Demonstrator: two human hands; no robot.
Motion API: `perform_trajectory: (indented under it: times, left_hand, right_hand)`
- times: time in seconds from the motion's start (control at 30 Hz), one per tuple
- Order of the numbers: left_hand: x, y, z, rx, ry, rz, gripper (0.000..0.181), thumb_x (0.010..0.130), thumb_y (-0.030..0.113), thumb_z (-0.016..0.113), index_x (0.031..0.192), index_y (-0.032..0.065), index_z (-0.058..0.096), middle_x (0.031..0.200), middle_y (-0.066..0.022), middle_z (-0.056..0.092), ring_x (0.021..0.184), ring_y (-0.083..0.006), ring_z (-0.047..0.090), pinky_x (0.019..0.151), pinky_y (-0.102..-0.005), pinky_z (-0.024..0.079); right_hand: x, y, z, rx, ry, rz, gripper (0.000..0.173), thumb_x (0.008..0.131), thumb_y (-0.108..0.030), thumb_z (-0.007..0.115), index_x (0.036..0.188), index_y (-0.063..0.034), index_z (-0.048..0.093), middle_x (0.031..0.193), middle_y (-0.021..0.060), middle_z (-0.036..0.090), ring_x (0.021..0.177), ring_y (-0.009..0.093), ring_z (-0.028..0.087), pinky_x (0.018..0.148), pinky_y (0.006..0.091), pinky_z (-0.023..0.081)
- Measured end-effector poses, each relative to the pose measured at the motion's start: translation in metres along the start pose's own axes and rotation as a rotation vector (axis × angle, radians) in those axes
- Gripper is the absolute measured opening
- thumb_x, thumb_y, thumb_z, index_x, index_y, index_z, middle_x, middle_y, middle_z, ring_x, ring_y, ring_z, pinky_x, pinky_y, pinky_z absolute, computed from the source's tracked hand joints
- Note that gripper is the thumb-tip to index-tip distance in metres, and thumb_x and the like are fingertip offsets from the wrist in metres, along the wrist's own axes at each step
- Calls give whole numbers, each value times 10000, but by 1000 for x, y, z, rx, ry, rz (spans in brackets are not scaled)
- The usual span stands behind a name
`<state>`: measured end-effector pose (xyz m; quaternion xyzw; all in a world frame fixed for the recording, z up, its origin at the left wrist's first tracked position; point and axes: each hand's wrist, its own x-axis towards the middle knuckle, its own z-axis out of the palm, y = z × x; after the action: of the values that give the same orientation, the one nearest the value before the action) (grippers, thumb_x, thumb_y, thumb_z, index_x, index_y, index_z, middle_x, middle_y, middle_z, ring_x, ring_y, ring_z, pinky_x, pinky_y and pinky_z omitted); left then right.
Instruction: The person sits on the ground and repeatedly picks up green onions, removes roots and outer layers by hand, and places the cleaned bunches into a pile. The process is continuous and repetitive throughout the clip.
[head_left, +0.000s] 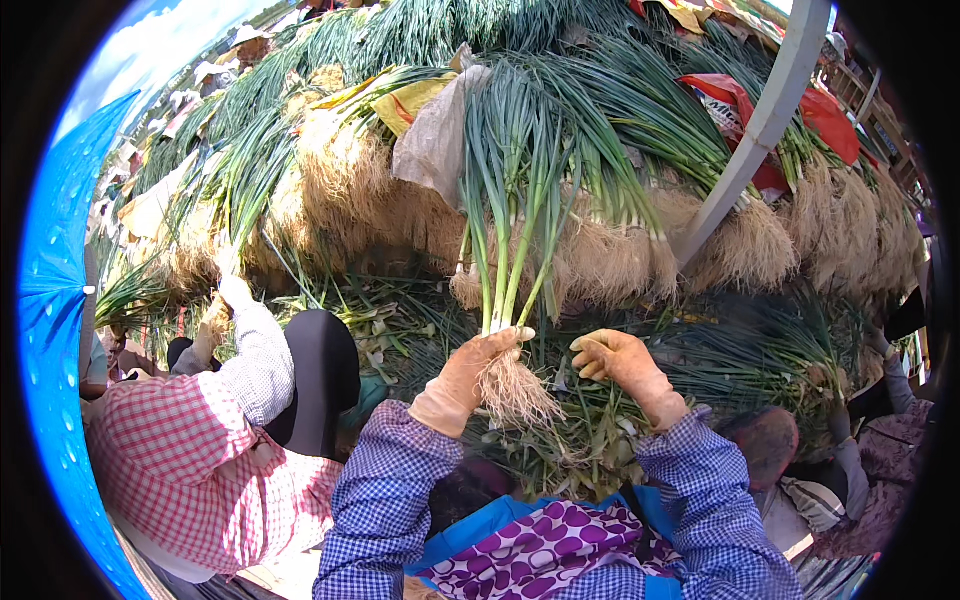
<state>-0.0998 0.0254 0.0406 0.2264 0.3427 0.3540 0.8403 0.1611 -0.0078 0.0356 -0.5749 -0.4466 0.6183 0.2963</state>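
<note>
My left hand (469, 375), in an orange rubber glove, grips a small bunch of green onions (514, 277) just above the roots. The long green leaves point away from me and lie over the heap, while the pale stringy roots (517, 390) hang below my fingers. To the right of the bunch, my right hand (619, 367), gloved alike, is held apart from it with loosely bent fingers. I see nothing in that hand. Cut leaves and trimmings (577, 450) cover the ground beneath both hands.
A long heap of green onions (607, 232) stretches across, roots towards me. A slanting metal pole (750, 142) stands right of centre. Pale sacking (439, 142) lies on the heap. A co-worker in a checked shirt (180, 450) sits left, beside a blue umbrella (56, 330); another person (877, 465) is right.
</note>
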Motion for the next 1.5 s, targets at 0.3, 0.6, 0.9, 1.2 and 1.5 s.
perform_trajectory:
  times: [0.3, 0.6, 0.9, 1.2, 1.5]
  left_hand:
    - [1, -6, 16, 363, 134, 101, 222, 844, 179, 746, 980, 49, 629, 809, 31, 591, 662, -68, 522, 598, -227, 428]
    - [1, -8, 20, 377, 191, 74, 236, 845, 144, 712, 1023, 10, 633, 812, 7, 603, 681, -85, 522, 618, -230, 425]
    - [5, -8, 16, 233, 111, 60, 201, 883, 134, 665, 1038, 17, 613, 825, -26, 622, 618, -87, 539, 533, -217, 442]
    - [12, -8, 3, 107, 93, 47, 250, 939, 251, 642, 1034, 23, 602, 864, -95, 685, 710, -161, 676, 547, -224, 533]
    - [12, -1, -3, -9, -94, -53, 450, 993, 370, 544, 1214, -21, 556, 826, -95, 674, 680, -166, 673, 581, -302, 585]
  right_hand:
    - [88, -100, 16, -374, 112, 102, 432, 936, -407, 591, 945, 16, 677, 904, 136, 728, 747, 186, 704, 693, 297, 552]
    - [91, -83, 11, -1475, 198, -303, 405, 937, -321, 474, 801, -18, 706, 781, 141, 705, 768, 333, 688, 712, 420, 550]
    - [-67, -44, 80, -382, -200, -438, 367, 980, -341, 540, 745, -74, 631, 582, 52, 584, 525, 210, 591, 508, 329, 473]
    - [-74, 128, 2, -1596, -711, 224, 328, 898, -351, 581, 996, -78, 735, 954, 151, 711, 920, 341, 681, 778, 439, 536]
    - [47, -37, 4, 410, -170, -105, 612, 960, -423, 592, 1383, -2, 455, 1206, 97, 648, 891, 111, 627, 744, 240, 514]
